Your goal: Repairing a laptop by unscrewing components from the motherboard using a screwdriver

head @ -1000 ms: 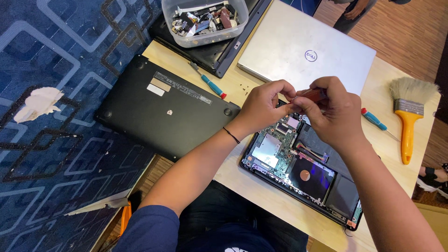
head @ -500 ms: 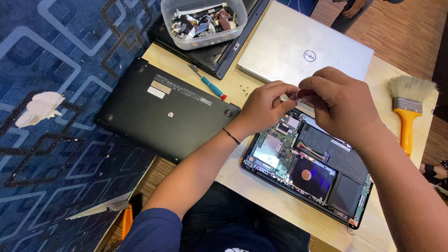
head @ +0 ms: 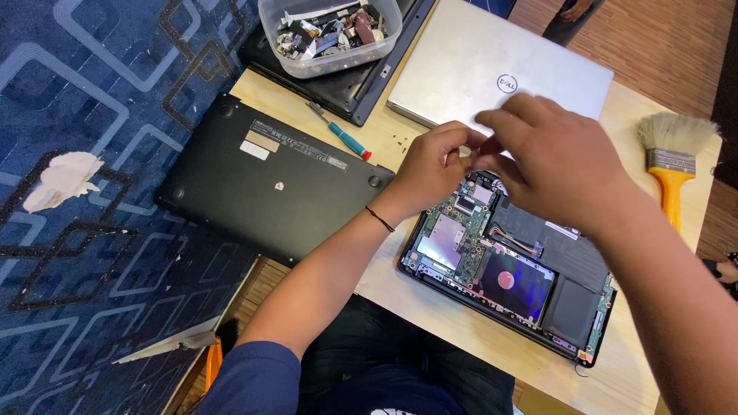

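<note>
An opened laptop (head: 530, 284) lies on the wooden table with its circuit board, cables and battery exposed. My left hand (head: 434, 165) hovers over its far left corner, fingertips pinched together. My right hand (head: 557, 165) is curled just to the right and slightly blurred. Its fingers meet the left fingertips above the board. The red-handled screwdriver it held a moment ago is hidden under its fingers. A detached black bottom cover (head: 269, 180) lies to the left, partly over the table edge.
A closed silver laptop (head: 469, 61) lies beyond the hands. Behind it, a clear tub of small parts (head: 330, 34) stands on a dark laptop (head: 361, 88). A blue-handled screwdriver (head: 342, 137) and an orange-handled brush (head: 673, 165) lie on the table. Blue patterned carpet (head: 92, 230) is at left.
My right hand has risen and shifted left over the board's far edge, covering the red handle that showed earlier. My left hand has stayed in nearly the same place.
</note>
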